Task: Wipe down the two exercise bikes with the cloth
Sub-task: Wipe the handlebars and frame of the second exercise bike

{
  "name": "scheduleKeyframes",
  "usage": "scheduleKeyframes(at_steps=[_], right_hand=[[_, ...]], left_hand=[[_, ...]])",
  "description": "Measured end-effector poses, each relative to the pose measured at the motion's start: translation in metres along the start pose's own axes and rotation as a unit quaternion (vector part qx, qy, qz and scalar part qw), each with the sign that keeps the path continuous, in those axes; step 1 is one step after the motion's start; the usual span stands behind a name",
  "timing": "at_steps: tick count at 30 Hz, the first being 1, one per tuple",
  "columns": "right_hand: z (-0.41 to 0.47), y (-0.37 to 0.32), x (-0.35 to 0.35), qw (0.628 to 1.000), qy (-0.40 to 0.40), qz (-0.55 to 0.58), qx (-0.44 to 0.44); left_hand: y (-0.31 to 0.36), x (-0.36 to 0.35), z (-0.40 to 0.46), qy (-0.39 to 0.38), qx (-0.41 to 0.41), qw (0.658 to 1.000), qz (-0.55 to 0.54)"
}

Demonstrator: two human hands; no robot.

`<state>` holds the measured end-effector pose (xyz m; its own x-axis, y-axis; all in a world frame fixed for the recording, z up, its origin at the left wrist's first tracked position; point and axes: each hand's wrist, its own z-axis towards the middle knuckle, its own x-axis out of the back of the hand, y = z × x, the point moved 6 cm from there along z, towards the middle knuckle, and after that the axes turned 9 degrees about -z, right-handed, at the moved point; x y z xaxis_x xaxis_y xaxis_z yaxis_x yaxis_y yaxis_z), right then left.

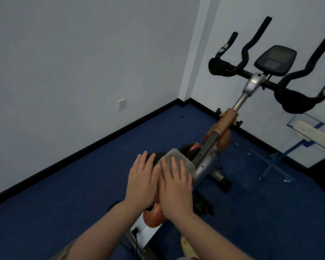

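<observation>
An orange and silver exercise bike (227,124) stands on the blue floor, with black handlebars (293,85) and a console (275,60) at the upper right. A grey cloth (178,156) lies over the bike's black saddle, which is mostly hidden. My right hand (175,186) presses flat on the cloth with its fingers straight. My left hand (142,180) lies flat beside it on the saddle's left side, touching the cloth's edge. Only one bike is in view.
White walls meet in a corner (182,102) behind the bike, with a wall socket (121,104) on the left wall. A clear stand with a blue frame (306,139) stands at the right. Blue carpet (83,194) spreads to the left of the bike.
</observation>
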<state>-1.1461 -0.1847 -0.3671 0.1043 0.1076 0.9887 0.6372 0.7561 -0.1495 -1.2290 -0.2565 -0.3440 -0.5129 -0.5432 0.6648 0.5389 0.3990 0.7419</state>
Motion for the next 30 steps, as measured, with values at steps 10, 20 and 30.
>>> scheduleKeyframes(at_steps=[10,20,30], right_hand=[[0.075,0.042,0.005,0.997,-0.076,0.002,-0.015],[0.114,0.079,0.010,0.987,-0.105,0.013,0.124],[0.126,0.089,0.019,0.945,-0.074,-0.031,0.316]], left_hand=[[-0.012,0.001,0.007,0.021,0.015,0.997,0.075],[-0.007,-0.012,0.012,0.065,0.112,0.991,0.043],[-0.013,-0.019,-0.001,0.120,0.244,0.962,-0.037]])
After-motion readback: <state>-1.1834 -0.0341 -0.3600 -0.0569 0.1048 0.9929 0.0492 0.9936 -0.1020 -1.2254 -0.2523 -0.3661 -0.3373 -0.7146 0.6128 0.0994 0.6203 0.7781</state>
